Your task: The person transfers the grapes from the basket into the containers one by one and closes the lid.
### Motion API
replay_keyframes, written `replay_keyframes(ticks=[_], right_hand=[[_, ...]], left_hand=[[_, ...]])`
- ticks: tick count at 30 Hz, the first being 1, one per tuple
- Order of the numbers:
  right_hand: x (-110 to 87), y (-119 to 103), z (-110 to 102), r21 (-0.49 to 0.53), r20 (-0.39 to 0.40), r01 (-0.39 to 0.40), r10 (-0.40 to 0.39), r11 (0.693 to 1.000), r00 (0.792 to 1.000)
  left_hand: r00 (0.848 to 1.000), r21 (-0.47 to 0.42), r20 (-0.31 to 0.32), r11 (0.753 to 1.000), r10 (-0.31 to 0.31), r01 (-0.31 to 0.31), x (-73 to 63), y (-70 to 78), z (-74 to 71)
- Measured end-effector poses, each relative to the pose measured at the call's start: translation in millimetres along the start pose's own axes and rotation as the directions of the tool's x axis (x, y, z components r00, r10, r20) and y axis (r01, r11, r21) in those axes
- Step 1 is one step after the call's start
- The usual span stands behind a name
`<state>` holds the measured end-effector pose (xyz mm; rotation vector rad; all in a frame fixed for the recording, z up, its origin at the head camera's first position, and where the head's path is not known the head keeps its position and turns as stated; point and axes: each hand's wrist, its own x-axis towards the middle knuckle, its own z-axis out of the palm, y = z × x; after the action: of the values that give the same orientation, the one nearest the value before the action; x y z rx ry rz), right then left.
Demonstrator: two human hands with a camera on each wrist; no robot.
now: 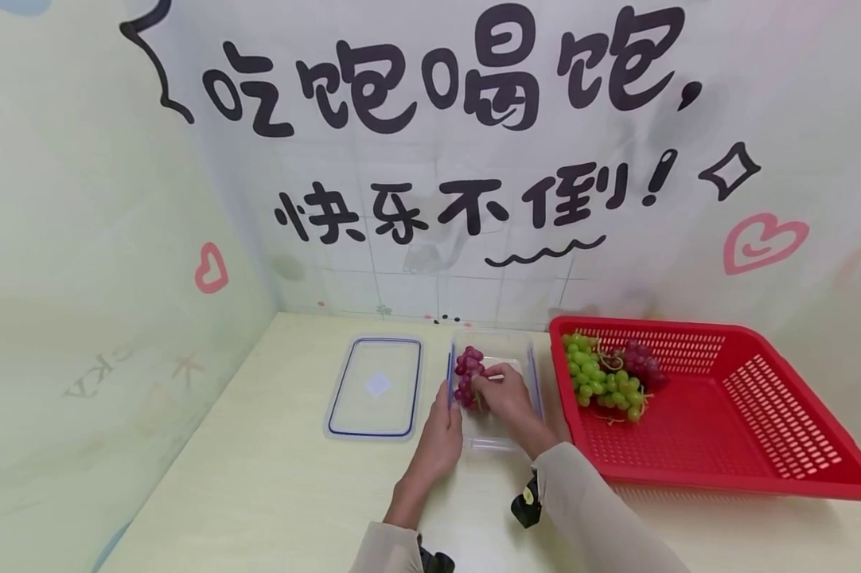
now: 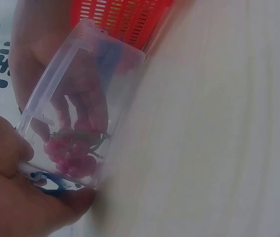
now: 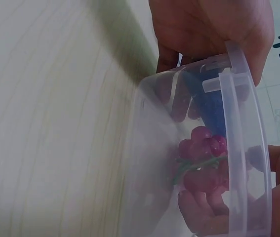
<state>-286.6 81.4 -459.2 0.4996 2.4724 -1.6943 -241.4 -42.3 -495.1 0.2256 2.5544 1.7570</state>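
A bunch of red grapes [image 1: 468, 368] lies along the left side inside a clear plastic container [image 1: 498, 443]. My right hand [image 1: 508, 399] reaches into the container, its fingers curled at the bunch and holding it near the green stem [image 3: 199, 165]. With my left hand [image 1: 441, 439] I grip the container's left wall, fingers and thumb on either side of the edge, as the left wrist view shows. Through the clear wall, the grapes [image 3: 204, 180] appear low in the container, right by my right fingertips [image 3: 199, 217].
To the left, a clear lid with a blue seal [image 1: 344, 390] lies flat on the pale table [image 1: 259, 477]. A red plastic basket [image 1: 688, 477] stands at the right, holding green grapes [image 1: 591, 378] and more red grapes [image 1: 640, 362]. Behind is a wall covering [image 1: 416, 286] with black lettering.
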Motion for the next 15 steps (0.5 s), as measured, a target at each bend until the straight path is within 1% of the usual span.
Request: replay_keyframes(ticks=[9, 15], right_hand=[[-1.5, 0.5, -1.2, 0.01, 0.028, -0.021, 0.021, 1.0, 0.999], [-1.9, 0.4, -1.4, 0.011, 0.04, -0.015, 0.015, 1.0, 0.999]], left_hand=[[1.0, -0.011, -0.003, 1.0, -0.002, 0.002, -0.1, 1.4, -0.6], [1.0, -0.008, 0.0, 1.0, -0.014, 0.014, -0.6, 1.3, -0.1]])
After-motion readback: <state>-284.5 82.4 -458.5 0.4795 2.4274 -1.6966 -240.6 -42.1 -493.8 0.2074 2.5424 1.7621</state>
